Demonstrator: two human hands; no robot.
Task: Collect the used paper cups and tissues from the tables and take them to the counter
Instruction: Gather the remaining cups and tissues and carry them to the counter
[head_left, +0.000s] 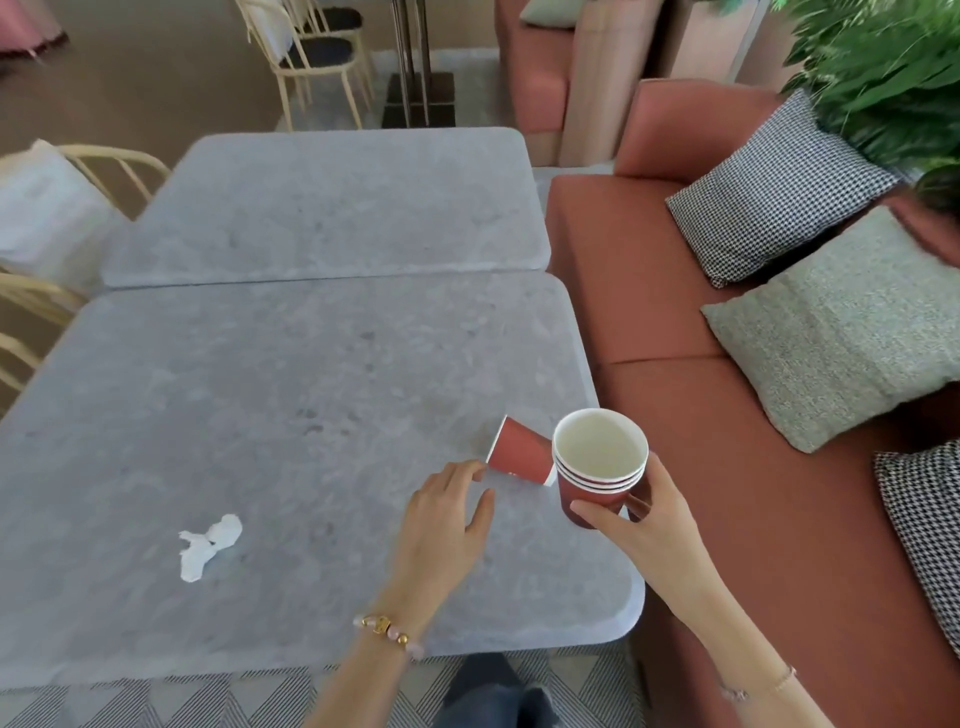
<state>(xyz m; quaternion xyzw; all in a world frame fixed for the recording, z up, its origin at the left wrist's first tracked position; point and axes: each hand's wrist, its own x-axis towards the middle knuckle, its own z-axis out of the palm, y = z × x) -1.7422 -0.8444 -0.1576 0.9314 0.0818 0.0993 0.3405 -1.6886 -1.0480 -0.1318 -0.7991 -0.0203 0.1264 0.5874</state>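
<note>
**Cup stack in the right hand, one cup lying on the desk**

The right hand holds a stack of red paper cups upright, just past the right edge of the near desk. Its grip is closed around the lower wall of the stack: the thumb lies across the front and the fingers curl behind. Three or four rims show, nested one in another; the top cup's pale inside looks empty.

A single red cup lies on its side on the desk, right beside the stack, its base toward the stack and its white rim pointing left and away. The left hand is over the desk next to it, palm down, its grip loosely spread. The fingertips reach the cup's rim; whether they touch it or only hover there is hard to tell. A beaded bracelet sits on the left wrist.

A crumpled white tissue lies on the same desk, well to the left of the hand and apart from the cups.

A second grey desk butts against the far edge of the near one. A red sofa with cushions runs along the right side, and pale chairs stand on the left.
</note>
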